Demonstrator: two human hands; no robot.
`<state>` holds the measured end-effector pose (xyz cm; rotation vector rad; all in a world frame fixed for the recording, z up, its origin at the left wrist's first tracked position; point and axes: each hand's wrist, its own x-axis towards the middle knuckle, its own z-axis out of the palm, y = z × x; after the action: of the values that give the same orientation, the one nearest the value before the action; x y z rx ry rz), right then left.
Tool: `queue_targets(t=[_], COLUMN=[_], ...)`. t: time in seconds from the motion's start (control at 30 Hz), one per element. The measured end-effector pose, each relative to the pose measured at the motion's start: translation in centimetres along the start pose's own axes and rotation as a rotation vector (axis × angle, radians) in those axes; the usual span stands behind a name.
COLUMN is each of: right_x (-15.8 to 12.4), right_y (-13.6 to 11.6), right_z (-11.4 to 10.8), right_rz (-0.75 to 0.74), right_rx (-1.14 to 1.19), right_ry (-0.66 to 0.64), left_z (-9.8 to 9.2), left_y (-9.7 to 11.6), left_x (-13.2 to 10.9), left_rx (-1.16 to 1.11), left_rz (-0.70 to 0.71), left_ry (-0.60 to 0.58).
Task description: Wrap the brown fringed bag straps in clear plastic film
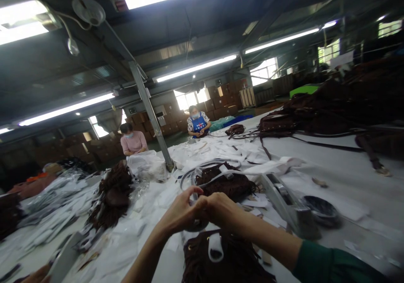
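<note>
Dark-brown, suede-like fringed bag (235,260) sits just below the joined hands, on their near side, all loose strips, with brass-coloured eyelets (190,247) and a white wrapped loop (216,247) at its top. Left hand (187,207) and right hand (221,207) meet, fingers curled well in; whether they pinch anything, I can't tell from here. I'd call it close two-handed fingerwork, which calls next for steady fingertips. Just past the grip slumps another dark-brown bag (233,187), crossed by a smooth, pale-grey curved band (244,173); rightward lies an angular, hard-edged grey tool (277,198).
</note>
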<state>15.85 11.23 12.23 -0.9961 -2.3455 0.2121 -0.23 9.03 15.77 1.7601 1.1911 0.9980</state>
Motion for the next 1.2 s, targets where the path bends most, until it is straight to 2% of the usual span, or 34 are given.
queue_targets(t=[0.07, 0.2, 0.37, 0.47, 0.57, 0.8, 0.9, 1.0, 1.1, 1.2], right_x=[0.3, 0.5, -2.0, -4.2, -5.4, -4.8, -4.9, -4.5, -2.6, 0.1], right_y=[0.1, 1.6, 6.0, 8.3, 9.5, 9.7, 10.0, 10.3, 9.3, 6.3], right_z=[-0.3, 0.2, 4.6, 7.3, 8.5, 8.1, 7.9, 6.6, 3.7, 0.0], right_rz=[-0.021, 0.002, -0.068, 0.061, 0.189, 0.342, 0.362, 0.376, 0.280, -0.015], right_rx=[0.015, 0.050, -0.099, -0.027, 0.044, 0.173, 0.232, 0.296, 0.362, 0.373], right_ry=[-0.003, 0.091, 0.188, 0.156, 0.136, 0.113, 0.090, 0.080, 0.194, 0.228], left_z=[-0.3, -0.5, -2.3, -3.9, -5.1, -7.1, -7.0, -6.2, -4.9, -3.4], left_y=[-0.1, -0.5, -1.6, -2.2, -2.6, -3.7, -4.2, -4.0, -2.9, -1.2], left_x=[0.1, 0.7, 1.6, 2.0, 2.1, 1.7, 1.3, 0.8, 0.2, -0.1], left_rx=[-0.031, -0.358, -0.614, -0.717, -0.721, -0.656, -0.626, -0.510, -0.359, -0.270], left_rz=[-0.012, -0.049, -0.048, -0.020, -0.032, -0.010, -0.001, -0.010, -0.018, -0.010], left_ry=[0.037, 0.368, 0.580, 0.698, 0.702, 0.794, 0.793, 0.736, 0.599, 0.422])
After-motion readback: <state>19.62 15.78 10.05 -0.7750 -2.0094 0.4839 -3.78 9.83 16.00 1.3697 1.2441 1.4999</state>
